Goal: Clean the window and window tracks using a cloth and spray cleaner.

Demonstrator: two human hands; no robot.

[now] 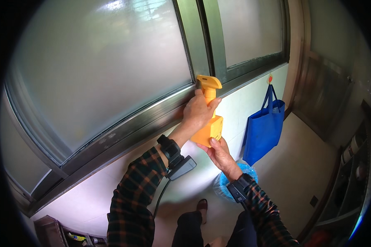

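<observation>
A yellow spray bottle (216, 123) with a trigger head is held up in front of the metal window frame (160, 108). Around its neck, just below the spray head (209, 81), my left hand (199, 108) is closed. My right hand (221, 152) grips the lower corner of the bottle's square base from below, thumb on the printed side. The spray head is near the spot where the frosted pane (111, 71) meets the upright post (194, 37). My left hand hides part of the bottle's neck and body.
A blue tote bag (262, 132) hangs from a wall hook (270, 79) on the right. Below it stands a bin with a blue liner (249, 171). Shelves (349, 173) line the far right, and a brown box (48, 231) is at lower left. A cable (161, 197) trails from my left wrist device.
</observation>
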